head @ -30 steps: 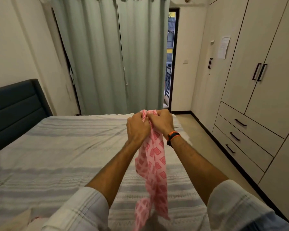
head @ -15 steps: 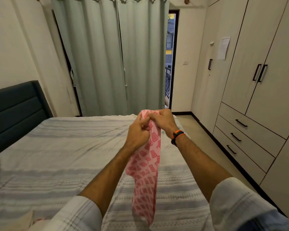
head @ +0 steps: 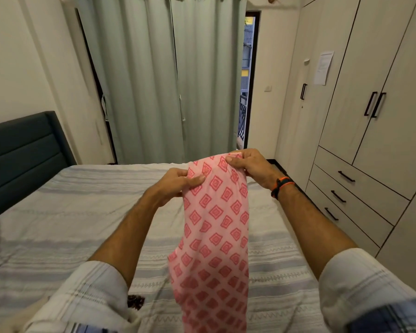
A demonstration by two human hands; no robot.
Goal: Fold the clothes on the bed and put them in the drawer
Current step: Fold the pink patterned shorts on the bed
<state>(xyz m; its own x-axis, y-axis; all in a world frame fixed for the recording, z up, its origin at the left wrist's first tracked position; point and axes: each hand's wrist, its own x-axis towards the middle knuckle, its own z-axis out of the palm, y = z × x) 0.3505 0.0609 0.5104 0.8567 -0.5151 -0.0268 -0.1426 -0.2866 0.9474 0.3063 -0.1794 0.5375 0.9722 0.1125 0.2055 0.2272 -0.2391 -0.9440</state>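
Observation:
A pink cloth with red diamond print (head: 216,236) hangs in the air above the bed (head: 65,212), spread flat between both hands. My left hand (head: 175,186) pinches its upper left edge. My right hand (head: 250,164), with an orange and black band on the wrist, pinches the top right corner a little higher. The cloth's lower end runs out of the bottom of the view. Three shut drawers (head: 353,188) with black handles sit low in the wardrobe at the right.
A striped grey cover lies over the bed, with a dark headboard (head: 22,155) at left. Green curtains (head: 163,80) hang behind the bed. Wardrobe doors (head: 375,75) fill the right wall, with a floor strip between them and the bed. A small dark patterned item (head: 135,301) lies near my left sleeve.
My hands have moved apart from a joined grip, opening the bunched pink cloth into a wider flat panel. The left hand dropped slightly lower than the right.

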